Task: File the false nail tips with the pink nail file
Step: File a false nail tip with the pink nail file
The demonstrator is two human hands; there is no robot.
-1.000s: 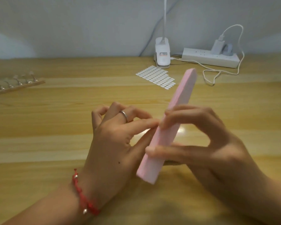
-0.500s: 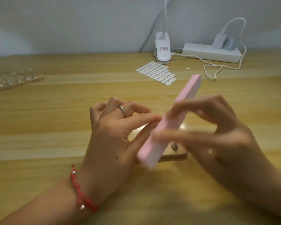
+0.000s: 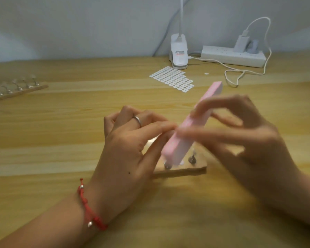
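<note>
File [image 3: 190, 126] mid-stroke above the bench [image 3: 61, 140]: my right hand [image 3: 249, 140] grips it, drawn upward from a second ago, baring the stand [image 3: 186, 170]. My left hand [image 3: 125, 149] pinches the hidden tip against it; filing continues.

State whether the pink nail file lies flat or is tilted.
Tilted: the right hand pinches the pink nail file, its near end lowest.

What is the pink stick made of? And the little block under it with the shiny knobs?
The pink nail file looks like matte foam: thick, blocky, no shine. The block looks like bare wood, tan and rough-edged. Its knobs seem metal: silvery gleam.
</note>
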